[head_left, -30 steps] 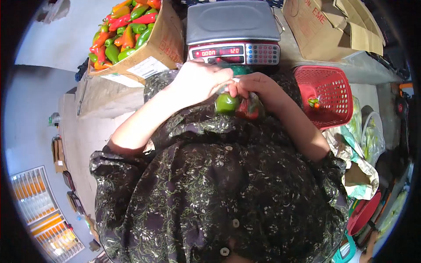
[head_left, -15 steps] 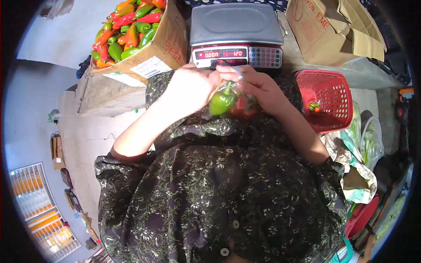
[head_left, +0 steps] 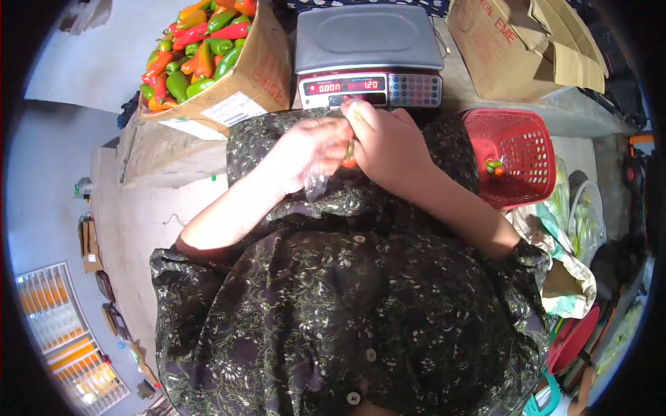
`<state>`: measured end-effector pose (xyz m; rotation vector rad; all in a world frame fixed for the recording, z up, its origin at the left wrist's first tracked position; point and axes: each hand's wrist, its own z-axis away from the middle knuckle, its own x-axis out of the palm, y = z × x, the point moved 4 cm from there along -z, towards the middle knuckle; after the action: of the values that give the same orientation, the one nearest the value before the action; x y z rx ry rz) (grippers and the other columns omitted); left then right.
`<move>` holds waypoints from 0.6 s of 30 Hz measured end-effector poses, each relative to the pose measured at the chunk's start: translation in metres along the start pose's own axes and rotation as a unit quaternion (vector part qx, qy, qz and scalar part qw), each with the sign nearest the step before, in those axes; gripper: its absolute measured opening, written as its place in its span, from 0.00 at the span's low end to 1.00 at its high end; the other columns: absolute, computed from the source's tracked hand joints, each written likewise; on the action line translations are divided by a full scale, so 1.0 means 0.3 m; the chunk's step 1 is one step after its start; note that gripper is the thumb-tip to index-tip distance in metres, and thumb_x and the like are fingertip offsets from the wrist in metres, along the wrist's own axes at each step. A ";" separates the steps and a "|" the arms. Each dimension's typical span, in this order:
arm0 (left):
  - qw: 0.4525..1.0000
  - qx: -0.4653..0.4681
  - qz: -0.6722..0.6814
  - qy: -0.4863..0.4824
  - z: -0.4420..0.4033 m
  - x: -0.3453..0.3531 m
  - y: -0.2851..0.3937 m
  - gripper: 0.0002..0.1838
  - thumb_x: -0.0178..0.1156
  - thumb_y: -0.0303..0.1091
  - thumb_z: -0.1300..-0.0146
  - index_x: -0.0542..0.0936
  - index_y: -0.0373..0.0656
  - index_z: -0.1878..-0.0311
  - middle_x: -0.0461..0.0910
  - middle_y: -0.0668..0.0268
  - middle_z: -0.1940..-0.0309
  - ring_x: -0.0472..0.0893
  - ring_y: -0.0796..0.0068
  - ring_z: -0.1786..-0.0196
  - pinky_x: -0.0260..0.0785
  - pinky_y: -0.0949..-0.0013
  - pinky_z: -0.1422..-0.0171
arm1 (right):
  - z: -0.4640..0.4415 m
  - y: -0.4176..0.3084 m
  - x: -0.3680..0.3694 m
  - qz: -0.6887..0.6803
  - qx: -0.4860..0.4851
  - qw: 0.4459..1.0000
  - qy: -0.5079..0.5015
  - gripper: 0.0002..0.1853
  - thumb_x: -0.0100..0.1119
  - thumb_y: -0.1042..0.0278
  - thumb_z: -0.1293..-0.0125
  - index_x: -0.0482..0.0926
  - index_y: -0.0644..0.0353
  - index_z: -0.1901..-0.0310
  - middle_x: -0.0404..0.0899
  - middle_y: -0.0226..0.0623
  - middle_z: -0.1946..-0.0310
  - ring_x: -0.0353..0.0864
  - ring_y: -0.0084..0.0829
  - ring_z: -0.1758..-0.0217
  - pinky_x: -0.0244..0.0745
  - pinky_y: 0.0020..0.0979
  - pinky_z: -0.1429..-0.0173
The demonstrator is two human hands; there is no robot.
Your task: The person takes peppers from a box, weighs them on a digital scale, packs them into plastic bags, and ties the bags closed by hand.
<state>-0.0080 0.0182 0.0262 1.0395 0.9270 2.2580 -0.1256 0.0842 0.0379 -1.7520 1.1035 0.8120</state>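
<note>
Above my lap, both hands are closed around a small clear plastic bag of peppers (head_left: 316,183). My left hand (head_left: 305,149), slightly blurred, grips the bag's side, and crumpled film shows below its fingers. Against the bag's upper part, my right hand (head_left: 388,142) is closed with its fingers pressed together. Between the hands shows a bit of orange and green pepper (head_left: 349,155); most of the contents are hidden behind my fingers. Just beyond my hands stands a digital scale (head_left: 368,41) with a bare grey pan and lit red digits.
A cardboard box (head_left: 260,76) full of red, orange and green peppers stands at the left. Right of the scale is another cardboard box (head_left: 496,59) with raised flaps. A red plastic basket (head_left: 541,159) holding a few peppers sits right of my lap, near bags of green vegetables (head_left: 588,222).
The bag has turned in my hands: the green pepper that hung below them is now hidden. My right hand has moved up and over it, while loose film appears under my left hand.
</note>
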 end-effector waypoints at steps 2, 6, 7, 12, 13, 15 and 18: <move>0.992 0.053 0.111 -0.027 -0.020 0.011 0.019 0.11 0.47 0.38 0.29 0.73 0.41 0.63 0.67 0.74 0.75 0.68 0.82 0.72 0.65 0.75 0.65 | -0.033 0.017 0.016 -0.102 0.021 0.994 -0.018 0.20 0.54 0.71 0.46 0.72 0.64 0.50 0.73 0.32 0.58 0.75 0.36 0.56 0.68 0.39 0.56; 0.909 0.381 -0.126 0.116 -0.014 -0.020 0.100 0.11 0.45 0.33 0.30 0.74 0.39 0.66 0.75 0.67 0.71 0.74 0.74 0.67 0.68 0.71 0.59 | -0.106 0.008 -0.013 -0.289 -0.076 0.952 0.070 0.32 0.50 0.77 0.48 0.61 0.71 0.37 0.60 0.52 0.35 0.61 0.46 0.33 0.58 0.37 0.32; 0.841 0.426 -0.284 0.177 0.030 -0.012 0.115 0.09 0.47 0.33 0.30 0.74 0.37 0.61 0.75 0.64 0.66 0.73 0.77 0.63 0.67 0.70 0.54 | -0.120 -0.025 -0.050 -0.340 -0.093 0.933 0.073 0.33 0.50 0.77 0.48 0.59 0.71 0.36 0.56 0.52 0.33 0.57 0.45 0.30 0.55 0.36 0.30; 0.502 0.624 -0.540 0.258 0.039 -0.072 0.080 0.10 0.58 0.30 0.41 0.77 0.40 0.56 0.78 0.61 0.60 0.73 0.73 0.46 0.59 0.65 0.37 | -0.117 -0.042 -0.075 -0.659 -0.040 0.751 0.000 0.26 0.50 0.69 0.39 0.64 0.71 0.39 0.60 0.47 0.35 0.57 0.38 0.30 0.53 0.34 0.30; 0.467 0.619 -0.554 0.302 0.004 -0.086 0.108 0.11 0.62 0.32 0.46 0.78 0.43 0.58 0.78 0.64 0.59 0.75 0.71 0.48 0.54 0.60 0.34 | -0.112 -0.032 -0.060 -0.704 -0.035 0.709 0.012 0.21 0.47 0.67 0.36 0.68 0.71 0.43 0.66 0.46 0.39 0.63 0.38 0.34 0.57 0.32 0.34; 0.411 0.612 -0.620 0.269 0.070 -0.075 0.132 0.15 0.66 0.40 0.54 0.80 0.50 0.61 0.78 0.69 0.61 0.72 0.73 0.45 0.37 0.49 0.28 | -0.089 0.006 -0.032 -0.752 0.028 0.658 -0.028 0.18 0.46 0.65 0.33 0.74 0.70 0.48 0.73 0.42 0.44 0.71 0.37 0.40 0.63 0.31 0.38; 0.375 0.564 -0.723 0.139 0.103 0.002 0.155 0.11 0.64 0.39 0.52 0.80 0.50 0.63 0.80 0.72 0.63 0.75 0.70 0.49 0.50 0.50 0.34 | -0.044 0.068 -0.018 -0.673 0.100 0.729 -0.069 0.17 0.50 0.64 0.35 0.76 0.64 0.48 0.77 0.38 0.47 0.74 0.36 0.43 0.66 0.33 0.39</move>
<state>0.0095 -0.0003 0.0760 -0.2027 2.2526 -0.0088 -0.1456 0.0697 0.0410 -1.7027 -0.3397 -0.1254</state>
